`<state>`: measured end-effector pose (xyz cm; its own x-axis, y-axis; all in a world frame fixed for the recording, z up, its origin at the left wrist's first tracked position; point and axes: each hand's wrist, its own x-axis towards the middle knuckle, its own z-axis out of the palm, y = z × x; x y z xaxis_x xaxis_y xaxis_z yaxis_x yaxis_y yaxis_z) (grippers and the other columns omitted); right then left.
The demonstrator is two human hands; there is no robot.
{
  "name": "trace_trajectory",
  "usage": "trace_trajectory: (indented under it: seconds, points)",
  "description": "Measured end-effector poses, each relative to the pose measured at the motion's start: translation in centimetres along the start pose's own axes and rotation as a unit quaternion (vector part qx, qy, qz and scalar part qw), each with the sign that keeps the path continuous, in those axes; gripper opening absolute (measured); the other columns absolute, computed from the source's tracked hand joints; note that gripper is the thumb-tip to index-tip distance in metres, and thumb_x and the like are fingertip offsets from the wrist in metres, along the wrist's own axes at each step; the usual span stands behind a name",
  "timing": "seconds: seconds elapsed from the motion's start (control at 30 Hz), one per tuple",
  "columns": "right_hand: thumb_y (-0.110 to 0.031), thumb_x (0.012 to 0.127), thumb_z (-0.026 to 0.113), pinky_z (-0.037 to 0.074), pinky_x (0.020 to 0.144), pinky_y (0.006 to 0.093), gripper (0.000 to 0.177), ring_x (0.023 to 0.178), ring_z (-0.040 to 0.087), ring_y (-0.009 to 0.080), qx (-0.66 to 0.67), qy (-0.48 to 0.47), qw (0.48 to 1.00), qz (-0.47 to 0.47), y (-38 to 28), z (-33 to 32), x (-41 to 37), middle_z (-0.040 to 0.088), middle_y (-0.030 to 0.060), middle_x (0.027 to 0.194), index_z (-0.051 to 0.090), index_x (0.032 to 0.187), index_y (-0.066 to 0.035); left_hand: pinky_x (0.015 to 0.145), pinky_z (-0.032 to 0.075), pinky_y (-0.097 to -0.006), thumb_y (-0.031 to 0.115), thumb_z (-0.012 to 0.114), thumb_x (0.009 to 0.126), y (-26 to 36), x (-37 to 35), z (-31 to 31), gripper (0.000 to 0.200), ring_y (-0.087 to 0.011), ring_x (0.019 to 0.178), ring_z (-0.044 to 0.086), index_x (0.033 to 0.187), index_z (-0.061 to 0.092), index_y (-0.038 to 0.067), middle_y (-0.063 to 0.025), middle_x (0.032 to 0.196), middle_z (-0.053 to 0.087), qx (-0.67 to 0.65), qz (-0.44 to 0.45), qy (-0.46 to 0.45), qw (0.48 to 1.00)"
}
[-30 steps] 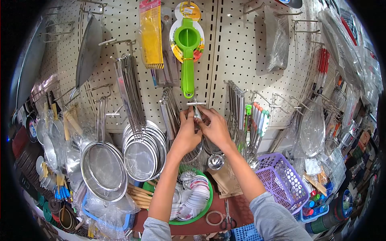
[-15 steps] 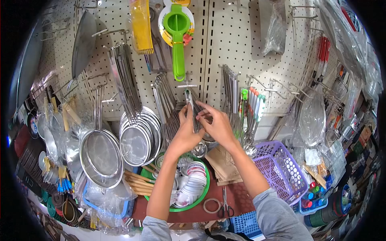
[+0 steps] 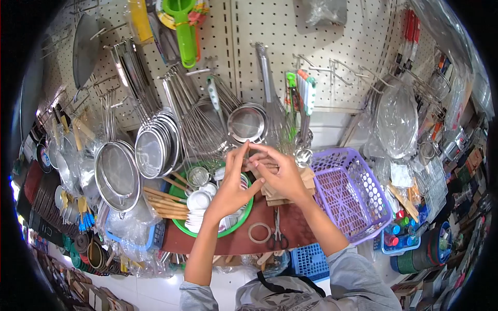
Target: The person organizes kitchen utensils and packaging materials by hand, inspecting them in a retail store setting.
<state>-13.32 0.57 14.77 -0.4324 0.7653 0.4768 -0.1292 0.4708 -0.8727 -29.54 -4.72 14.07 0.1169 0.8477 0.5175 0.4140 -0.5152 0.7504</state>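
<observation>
My left hand point(image 3: 232, 187) is raised in front of the hanging utensils, its fingers stretched upward and thumb apart. Beside it my right hand point(image 3: 282, 175) has its index finger extended toward my left fingertips and its other fingers loosely bent. I see nothing held in either hand. Just above my fingertips hangs a small round strainer point(image 3: 247, 123). To its left are a utensil with a white and green handle point(image 3: 213, 93) and several wire whisks point(image 3: 199, 122). Another whisk point(image 3: 267, 78) hangs to the right. Below my left hand, a green basin point(image 3: 194, 232) holds white bowls point(image 3: 198, 201).
Larger strainers point(image 3: 118, 173) hang at left on the pegboard point(image 3: 244, 26). A purple basket point(image 3: 353, 194) stands right, near brown cardboard point(image 3: 275, 197). Scissors point(image 3: 277, 230) and a tape roll point(image 3: 259, 232) lie on the red-brown surface point(image 3: 298, 223). A green squeezer point(image 3: 185, 39) hangs above.
Both hands have come down from the white and green handle, which now hangs free. The small strainer has come into full sight. My view has tilted downward and shifted right.
</observation>
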Motion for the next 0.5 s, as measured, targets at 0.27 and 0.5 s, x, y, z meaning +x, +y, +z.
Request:
trace_trajectory:
  seconds: [0.27, 0.5]
  points:
    - [-0.008, 0.100, 0.062, 0.058, 0.083, 0.0289, 0.036, 0.097, 0.071, 0.0152, 0.005, 0.009, 0.998, 0.058, 4.2, -3.1, -8.8, 0.073, 0.0117, 0.111, 0.059, 0.135, -0.002, 0.086, 0.052, -0.0292, 0.002, 0.073, 0.089, -1.8, -5.9, 8.1, 0.073, -0.0171, 0.103, 0.058, 0.153, 0.037, 0.002, -0.0102, 0.123, 0.050, -0.153, -0.091, -0.002, 0.984]
    - [-0.009, 0.099, 0.064, 0.057, 0.080, 0.0270, 0.036, 0.094, 0.069, 0.0117, 0.030, 0.022, 0.990, 0.136, 8.8, -5.2, -15.6, 0.073, 0.0091, 0.105, 0.059, 0.134, -0.003, 0.092, 0.048, -0.0273, 0.009, 0.067, 0.098, -4.3, -9.8, 12.9, 0.056, -0.0115, 0.106, 0.061, 0.149, 0.045, 0.005, -0.0020, 0.119, 0.062, -0.220, -0.199, -0.054, 0.954]
